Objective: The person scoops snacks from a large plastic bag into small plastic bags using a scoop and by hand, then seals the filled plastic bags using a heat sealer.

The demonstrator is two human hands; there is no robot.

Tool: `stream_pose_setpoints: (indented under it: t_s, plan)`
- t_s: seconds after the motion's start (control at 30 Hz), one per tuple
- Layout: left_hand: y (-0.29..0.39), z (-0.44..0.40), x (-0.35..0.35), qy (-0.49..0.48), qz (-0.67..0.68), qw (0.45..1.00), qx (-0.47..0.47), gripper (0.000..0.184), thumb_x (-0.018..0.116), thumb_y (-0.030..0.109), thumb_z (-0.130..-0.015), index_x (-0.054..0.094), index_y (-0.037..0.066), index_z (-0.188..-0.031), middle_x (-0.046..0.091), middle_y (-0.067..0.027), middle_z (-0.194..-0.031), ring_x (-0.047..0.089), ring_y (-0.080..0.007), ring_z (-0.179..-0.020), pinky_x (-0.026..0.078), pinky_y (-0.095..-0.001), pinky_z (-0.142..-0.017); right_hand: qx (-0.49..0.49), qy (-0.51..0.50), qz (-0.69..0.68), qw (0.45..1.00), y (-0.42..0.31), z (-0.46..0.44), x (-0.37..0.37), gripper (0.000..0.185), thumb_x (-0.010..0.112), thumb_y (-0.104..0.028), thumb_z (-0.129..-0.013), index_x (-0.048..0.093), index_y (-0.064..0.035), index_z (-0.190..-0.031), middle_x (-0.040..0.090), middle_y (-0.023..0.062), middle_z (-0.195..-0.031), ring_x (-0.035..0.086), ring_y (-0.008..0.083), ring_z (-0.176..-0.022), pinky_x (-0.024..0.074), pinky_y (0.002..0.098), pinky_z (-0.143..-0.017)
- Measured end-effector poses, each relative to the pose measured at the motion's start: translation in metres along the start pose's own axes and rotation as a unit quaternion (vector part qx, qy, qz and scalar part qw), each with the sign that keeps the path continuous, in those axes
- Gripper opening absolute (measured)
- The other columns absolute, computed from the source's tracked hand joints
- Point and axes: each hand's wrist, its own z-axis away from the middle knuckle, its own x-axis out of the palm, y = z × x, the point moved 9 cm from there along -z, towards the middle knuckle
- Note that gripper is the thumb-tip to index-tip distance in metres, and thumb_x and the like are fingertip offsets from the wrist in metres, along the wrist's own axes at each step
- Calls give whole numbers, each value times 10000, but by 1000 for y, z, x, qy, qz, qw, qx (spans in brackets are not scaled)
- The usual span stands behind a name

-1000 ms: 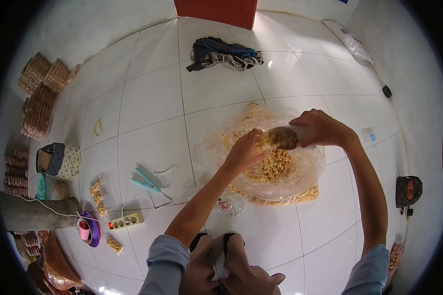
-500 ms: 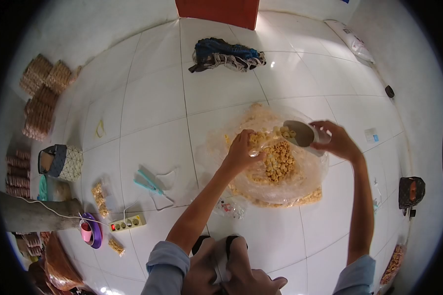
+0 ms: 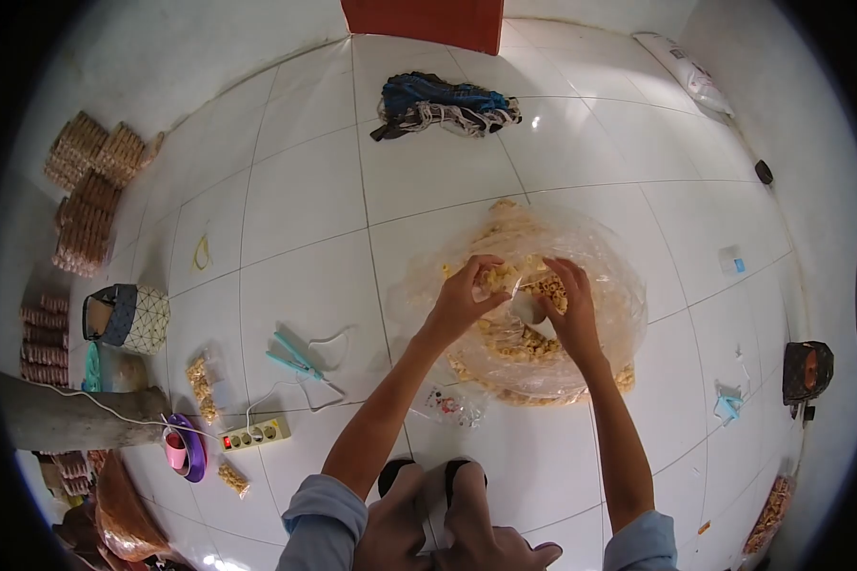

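Observation:
My left hand (image 3: 460, 303) is closed on a small clear plastic bag (image 3: 498, 278) with yellow puffed snacks in it, above a large clear plastic bag (image 3: 600, 343). Ring-shaped puffed snacks (image 3: 548, 287) fill the large bag, whose mouth is open. My right hand (image 3: 573, 309) is beside the small bag, its thumb and fingers apart with snacks showing between them. Below its thumb, a pale scoop (image 3: 527, 308) lies partly hidden among the snacks. Whether the right fingertips touch the small bag is hard to see.
On the floor to the left are a turquoise hand sealer (image 3: 293, 357), a power strip (image 3: 255, 435) and a filled snack bag (image 3: 201, 388). A packet of small printed pieces (image 3: 450, 406) lies near my feet. Stacked packs (image 3: 90, 219) line the left wall; a blue cloth bundle (image 3: 443, 103) lies ahead.
My right hand has moved left and down, toward the left hand. The scoop it held tilted over the small bag is now lower, among the snacks in the large bag.

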Motion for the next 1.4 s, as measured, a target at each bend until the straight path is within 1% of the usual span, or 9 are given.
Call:
stream_pose_setpoints:
  t_s: [0.3,0.5,0.63,0.7,0.8,0.93,1.1,1.23,1.4]
  plan:
    - [35,-1,-7,-24,37,999,-17,565,750,215,-686,470,64,-1152,572,-64,-1056,552,-157,-964,430,-292,-837,-38,-44,-122,991,-68,-40,-17,137,653,-64,-743,582,-26,-854,559,108,-985,601,228,-799,486,317,-685]
    - [38,-6,-12,-9,260,964,-55,526,740,151,-704,477,13,-1138,569,-61,-943,564,-114,-840,475,-238,-764,-141,-29,-71,987,-118,-49,-44,183,650,2,-723,561,-11,-882,571,99,-899,591,216,-769,480,304,-664]
    - [69,-8,-27,-4,259,966,-24,508,725,114,-716,466,19,-1143,563,-54,-965,568,-100,-839,482,-215,-735,-158,27,-122,980,-150,-50,-62,226,663,-7,-721,553,-9,-919,573,82,-873,586,197,-753,485,291,-684]
    - [89,-5,-37,16,264,964,-9,476,697,76,-729,452,13,-1132,553,-60,-1012,557,-116,-890,488,-239,-734,-36,109,-274,955,-140,-52,-72,232,649,-22,-747,553,-8,-957,583,62,-864,587,162,-785,490,275,-710]
    - [117,1,-53,40,244,968,31,508,702,82,-726,436,10,-1152,557,-56,-1013,550,-109,-904,474,-238,-752,12,26,-262,965,-140,-51,-62,209,633,-50,-774,562,7,-961,604,59,-876,591,133,-803,498,271,-719]
    - [147,18,-66,40,188,975,109,514,701,92,-730,437,7,-1162,563,-53,-1016,541,-97,-917,459,-235,-769,5,46,-280,959,-165,-51,-75,154,599,-88,-809,593,11,-926,641,68,-861,604,123,-785,481,241,-659]
    - [169,54,-102,95,185,978,-2,508,719,126,-719,478,-9,-1145,586,-54,-971,550,-92,-848,459,-213,-741,-16,65,-332,941,-224,-42,-82,158,590,-125,-830,599,3,-922,636,56,-828,582,102,-779,452,224,-655]
    - [202,93,-142,131,200,970,36,488,710,113,-729,481,-12,-1142,587,-47,-951,544,-87,-831,459,-212,-746,-54,63,-485,871,-287,-25,-73,163,603,-143,-831,601,4,-901,617,38,-791,550,81,-752,434,208,-678]
    - [235,151,-189,199,259,936,132,403,636,79,-791,477,-1,-1153,587,-46,-953,549,-92,-852,459,-227,-760,-78,28,-455,887,-335,-10,-34,135,605,-116,-824,595,9,-872,612,41,-794,547,77,-732,436,198,-659]
